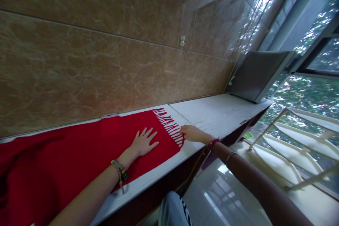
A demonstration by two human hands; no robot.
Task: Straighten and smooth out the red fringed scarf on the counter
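A red scarf [106,144] lies spread along a white countertop, with a row of twisted fringe tassels [168,125] at its right end. My left hand [143,143] rests flat on the cloth near that end, fingers spread, holding nothing. At the near corner of the fringe, my right hand [192,133] is closed, its fingertips pinched on the fringe strands. Part of the strands is hidden behind those fingers. Toward the left, the scarf is bunched into folds.
The white countertop [209,111] runs right to a grey box-like appliance [259,74]. Brown marbled tiles [106,60] rise behind it, bearing a small white fitting [182,40]. A cream rack with several shelves [293,155] stands on the shiny floor at the right, by the windows.
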